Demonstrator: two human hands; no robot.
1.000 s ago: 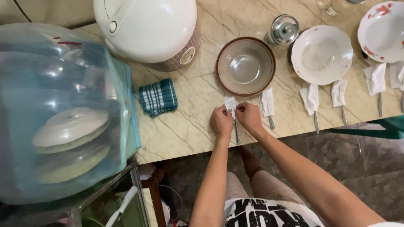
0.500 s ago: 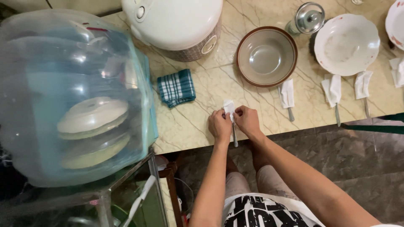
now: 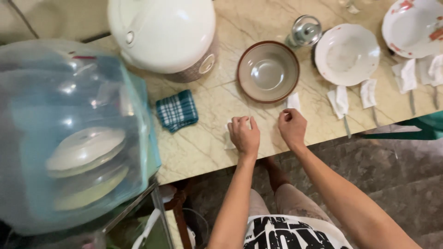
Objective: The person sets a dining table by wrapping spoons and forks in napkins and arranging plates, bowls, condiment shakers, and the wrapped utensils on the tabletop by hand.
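**Two hands on napkin-wrapped cutlery at the desk edge**

Both forearms reach up from the bottom of the view to the near edge of the marble-patterned desk (image 3: pixel 207 147), a glossy beige slab with dark veins. The left hand (image 3: pixel 244 134) lies palm down, fingers (image 3: pixel 241 122) curled and pressing flat on a white folded napkin (image 3: pixel 228 138), whose corner shows at its left side. The right hand (image 3: pixel 292 127) sits just beside it, fingers bent into a loose fist over a second white napkin (image 3: pixel 293 100), whose upper end sticks out above the knuckles; whether it actually pinches the paper cannot be told.

By size: a translucent blue water jug (image 3: pixel 69 133) fills the left side; a smooth white rice cooker (image 3: pixel 164 34) stands at the back; a round brown-rimmed bowl (image 3: pixel 268 71) lies just beyond the hands; a scalloped white bowl (image 3: pixel 347 54) is to its right; a green checked cloth (image 3: pixel 177 109) lies folded left of the hands.
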